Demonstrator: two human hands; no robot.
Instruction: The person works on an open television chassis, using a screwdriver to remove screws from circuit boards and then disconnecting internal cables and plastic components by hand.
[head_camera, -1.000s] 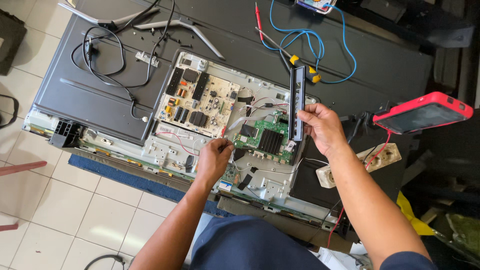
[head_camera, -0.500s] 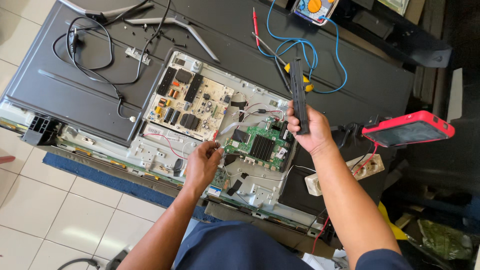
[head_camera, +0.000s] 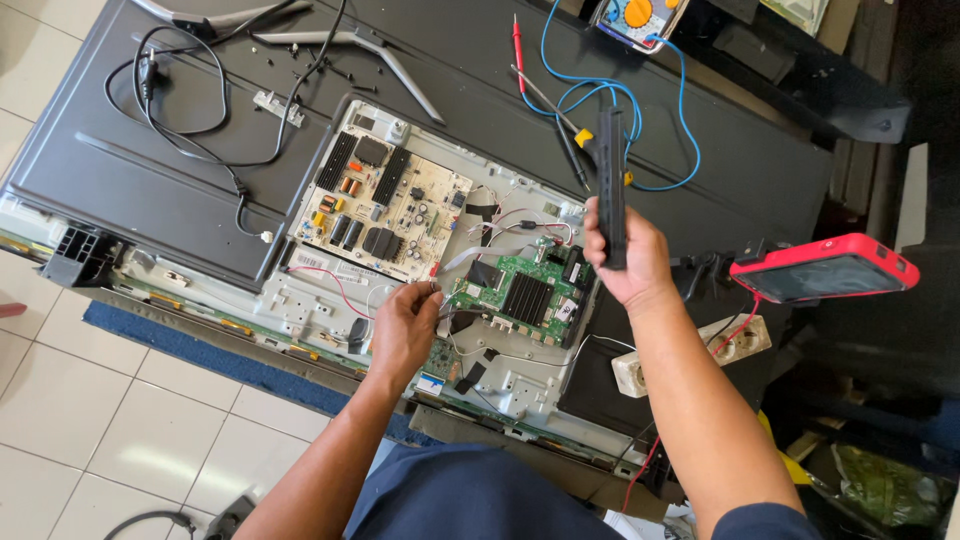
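remote control, long, black and slim, stands nearly upright in the right hand, whose fingers are wrapped shut around its lower end, above the right edge of the opened television. that set lies face down across the floor with its dark back panel up and a middle cover off.

left hand rests at the near edge of the opened part, fingertips pinched together at thin wires just left of the green circuit board; whether it truly grips a wire or only touches it cannot be told. the green board carries a black ribbed block at its middle and sits just beside the right hand's wrist. further left, toward the far edge of the opening, lies a pale power board crowded with black and yellow parts, and a thin red wire runs near it.

on the back panel's left part a black cable lies in loops. near the far edge lie grey stand legs and a red probe, with blue leads curling to a meter with an orange dial at the far right corner. off the right edge a red-cased phone sits raised, and a white socket strip lies below it. a blue mat shows under the near edge, on pale floor tiles.
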